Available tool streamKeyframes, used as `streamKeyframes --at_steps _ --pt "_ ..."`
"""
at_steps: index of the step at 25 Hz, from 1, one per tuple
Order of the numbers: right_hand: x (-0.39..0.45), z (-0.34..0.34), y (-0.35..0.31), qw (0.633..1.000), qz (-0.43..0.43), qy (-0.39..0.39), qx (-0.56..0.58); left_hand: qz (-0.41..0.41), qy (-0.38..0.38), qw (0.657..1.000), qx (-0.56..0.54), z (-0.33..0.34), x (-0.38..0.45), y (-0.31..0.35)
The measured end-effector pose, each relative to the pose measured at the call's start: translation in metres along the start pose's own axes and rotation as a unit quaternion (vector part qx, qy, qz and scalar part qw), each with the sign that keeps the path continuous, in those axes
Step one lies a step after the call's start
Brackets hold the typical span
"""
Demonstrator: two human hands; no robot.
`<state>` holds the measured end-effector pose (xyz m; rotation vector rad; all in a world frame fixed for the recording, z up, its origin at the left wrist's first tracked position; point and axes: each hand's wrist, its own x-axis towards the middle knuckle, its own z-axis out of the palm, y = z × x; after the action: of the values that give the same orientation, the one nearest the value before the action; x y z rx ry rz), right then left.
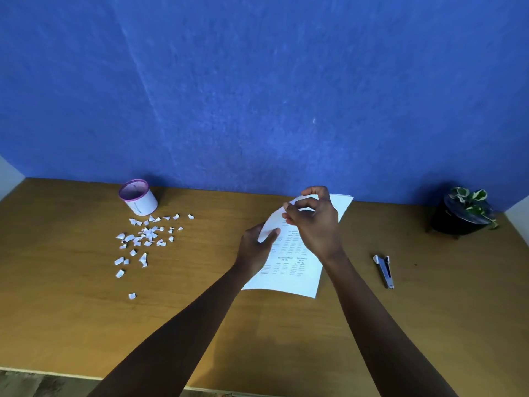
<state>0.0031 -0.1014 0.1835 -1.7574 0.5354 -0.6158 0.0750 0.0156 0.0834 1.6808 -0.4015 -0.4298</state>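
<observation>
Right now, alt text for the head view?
Two hands curl up a printed sheet on a wooden desk: left hand grips its edge, right hand pinches the top corner. Paper scraps and a cup lie left, a stapler right.

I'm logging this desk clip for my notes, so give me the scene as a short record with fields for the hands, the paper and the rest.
Work: lifting the top sheet off printed pages on a wooden desk
Left hand: grips the sheet's lower left edge
Right hand: pinches its upper corner
Sheet: curled, partly raised
Right of pages: stapler lying flat; potted plant at the back
Left of pages: torn paper scraps; white cup, purple rim, behind them
</observation>
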Motion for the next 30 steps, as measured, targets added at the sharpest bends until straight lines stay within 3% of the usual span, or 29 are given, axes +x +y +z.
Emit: streamKeyframes --at_steps 3,5,6,7,11,13,17,23,30 --pt "-0.002 -0.009 0.023 0.986 -0.061 0.129 -0.082 -0.038 0.008 0.997 -0.060 -0.010 0.005 0.001" --pt "-0.001 -0.020 0.050 0.967 -0.044 0.224 -0.109 -0.056 0.013 0.994 -0.090 -0.018 0.008 0.002" --pt "0.001 -0.024 0.064 0.969 -0.009 0.232 -0.089 -0.066 0.011 0.993 -0.102 -0.023 0.010 0.004" --pt "0.003 -0.028 0.077 0.976 0.030 0.207 -0.052 -0.076 0.010 0.991 -0.110 -0.027 0.012 0.004" --pt "0.010 -0.034 0.130 0.989 0.090 -0.037 0.108 -0.104 0.010 0.986 -0.129 -0.037 0.022 0.000" --pt "0.004 -0.029 0.144 0.981 0.121 -0.080 0.127 -0.120 0.026 0.982 -0.145 -0.040 0.025 -0.002" --pt "0.007 -0.007 0.170 0.978 0.149 -0.076 0.125 -0.199 0.063 0.972 -0.109 -0.052 0.046 -0.022" --pt "0.024 0.028 0.188 0.977 0.210 -0.014 -0.019 -0.325 0.042 0.943 -0.062 -0.062 0.064 -0.068" --pt "0.050 0.060 0.200 0.952 0.287 0.015 -0.107 -0.363 0.026 0.930 0.055 -0.062 0.065 -0.088"
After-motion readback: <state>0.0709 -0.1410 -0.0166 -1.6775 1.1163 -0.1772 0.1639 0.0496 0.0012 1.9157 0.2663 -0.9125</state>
